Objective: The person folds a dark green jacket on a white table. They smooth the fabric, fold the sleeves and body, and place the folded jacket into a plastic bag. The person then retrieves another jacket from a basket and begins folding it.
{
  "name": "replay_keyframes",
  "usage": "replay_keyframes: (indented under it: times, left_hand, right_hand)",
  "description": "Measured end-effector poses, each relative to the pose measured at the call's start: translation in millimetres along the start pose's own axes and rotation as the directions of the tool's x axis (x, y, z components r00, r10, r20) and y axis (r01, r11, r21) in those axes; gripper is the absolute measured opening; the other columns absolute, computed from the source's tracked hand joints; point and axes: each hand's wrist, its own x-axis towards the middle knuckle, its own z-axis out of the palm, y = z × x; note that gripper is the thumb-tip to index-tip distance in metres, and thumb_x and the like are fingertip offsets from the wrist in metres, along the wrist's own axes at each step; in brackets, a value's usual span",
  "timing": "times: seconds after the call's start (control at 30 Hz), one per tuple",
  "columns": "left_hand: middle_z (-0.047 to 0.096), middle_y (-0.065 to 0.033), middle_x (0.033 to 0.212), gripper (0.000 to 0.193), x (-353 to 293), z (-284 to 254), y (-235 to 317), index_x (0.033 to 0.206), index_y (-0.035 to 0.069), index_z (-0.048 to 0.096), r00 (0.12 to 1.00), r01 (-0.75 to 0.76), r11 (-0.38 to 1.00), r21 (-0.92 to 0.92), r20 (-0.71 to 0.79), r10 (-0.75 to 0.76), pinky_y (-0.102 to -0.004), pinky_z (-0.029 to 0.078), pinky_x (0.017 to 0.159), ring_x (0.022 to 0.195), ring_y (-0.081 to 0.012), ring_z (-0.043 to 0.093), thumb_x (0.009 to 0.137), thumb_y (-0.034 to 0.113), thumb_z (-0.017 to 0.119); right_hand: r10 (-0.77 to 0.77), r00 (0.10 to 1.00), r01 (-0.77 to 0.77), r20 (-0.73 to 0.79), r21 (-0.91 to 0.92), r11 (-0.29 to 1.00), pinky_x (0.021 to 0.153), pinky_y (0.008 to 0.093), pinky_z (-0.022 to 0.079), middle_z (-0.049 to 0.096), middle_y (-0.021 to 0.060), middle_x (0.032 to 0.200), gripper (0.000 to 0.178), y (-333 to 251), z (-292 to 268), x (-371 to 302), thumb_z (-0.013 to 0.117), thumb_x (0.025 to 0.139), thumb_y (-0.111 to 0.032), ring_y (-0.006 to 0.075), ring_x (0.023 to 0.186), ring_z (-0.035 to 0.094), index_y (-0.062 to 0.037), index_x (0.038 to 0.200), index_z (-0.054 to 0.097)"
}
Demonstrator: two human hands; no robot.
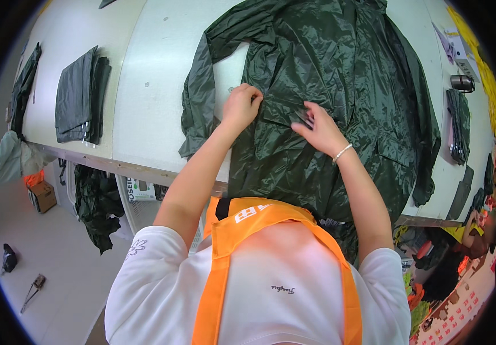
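Note:
A shiny dark green rain jacket (340,75) lies spread on the table in front of me, its sleeves out to both sides and its lower part reaching past the near edge. My left hand (241,107) is closed in a pinch on the jacket near its left side edge. To the right of it, my right hand (324,132) rests over the jacket front with thumb and fingers apart. Between the two hands runs a straight seam or flap in the fabric. What lies under the right fingertips is partly hidden.
A folded stack of dark green garments (78,95) lies on the left of the white table (156,75). Another folded bundle (458,123) and a black cylinder (462,83) are at the right. Dark green fabric (95,201) hangs below the table's near edge. A cardboard box (43,196) stands on the floor.

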Motion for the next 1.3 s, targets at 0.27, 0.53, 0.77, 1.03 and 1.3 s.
replay_keyframes:
  times: [0.27, 0.53, 0.77, 1.03, 1.3]
  left_hand:
    - [0.059, -0.0093, 0.084, 0.007, 0.0, 1.2, 1.4, 0.084, 0.006, 0.061, 0.999, -0.028, 0.999, -0.034, -0.041, 0.027, -0.0387, 0.046, 0.068, 0.081, -0.0315, 0.058, 0.079, 0.012, 0.063]
    - [0.058, -0.0100, 0.077, 0.005, 3.0, 5.9, -11.0, 0.079, 0.003, 0.061, 0.992, -0.098, 0.986, -0.131, -0.087, 0.087, -0.0343, 0.045, 0.059, 0.064, -0.0249, 0.057, 0.075, 0.005, 0.064]
    - [0.058, -0.0118, 0.077, 0.006, 8.1, -0.9, -14.0, 0.076, 0.002, 0.062, 0.995, -0.100, 0.982, -0.160, -0.007, 0.100, -0.0364, 0.047, 0.061, 0.067, -0.0283, 0.058, 0.072, 0.007, 0.065]
    - [0.057, -0.0084, 0.074, 0.009, 11.6, -1.9, -19.6, 0.078, 0.002, 0.063, 0.989, -0.139, 0.974, -0.177, 0.016, 0.144, -0.0311, 0.045, 0.056, 0.059, -0.0199, 0.054, 0.072, 0.007, 0.067]
    - [0.058, -0.0081, 0.075, 0.009, 13.1, -4.5, -21.5, 0.080, 0.002, 0.063, 0.990, -0.112, 0.974, -0.197, 0.066, 0.128, -0.0297, 0.045, 0.057, 0.060, -0.0176, 0.054, 0.073, 0.007, 0.066]
  right_hand:
    - [0.254, 0.772, -0.632, 0.582, 0.746, 0.211, 0.052, 0.0244, 0.046, 0.056, 0.0038, 0.077, 0.033, -30.4, 40.8, 48.1, 0.052, 0.096, -0.033, 0.0117, 0.060, 0.053, 0.0001, 0.099, 0.058]
    - [0.141, 0.672, -0.726, 0.727, 0.684, -0.068, 0.049, 0.0202, 0.041, 0.050, 0.0015, 0.075, 0.035, -21.3, 48.8, 51.4, 0.047, 0.098, -0.033, 0.0085, 0.059, 0.047, 0.0010, 0.102, 0.055]
    - [0.161, 0.646, -0.747, 0.746, 0.661, -0.072, 0.048, 0.0196, 0.039, 0.049, 0.0015, 0.075, 0.036, -20.3, 48.9, 51.9, 0.047, 0.099, -0.033, 0.0079, 0.057, 0.045, 0.0020, 0.102, 0.054]
    - [0.169, 0.613, -0.770, 0.772, 0.632, -0.094, 0.045, 0.0183, 0.037, 0.049, -0.0003, 0.071, 0.036, -18.9, 49.6, 56.4, 0.048, 0.098, -0.033, 0.0061, 0.054, 0.044, 0.0017, 0.101, 0.055]
    - [0.236, 0.614, -0.764, 0.753, 0.642, -0.062, 0.044, 0.0182, 0.035, 0.048, -0.0008, 0.070, 0.034, -23.2, 52.4, 55.7, 0.048, 0.098, -0.032, 0.0053, 0.053, 0.042, 0.0017, 0.101, 0.055]
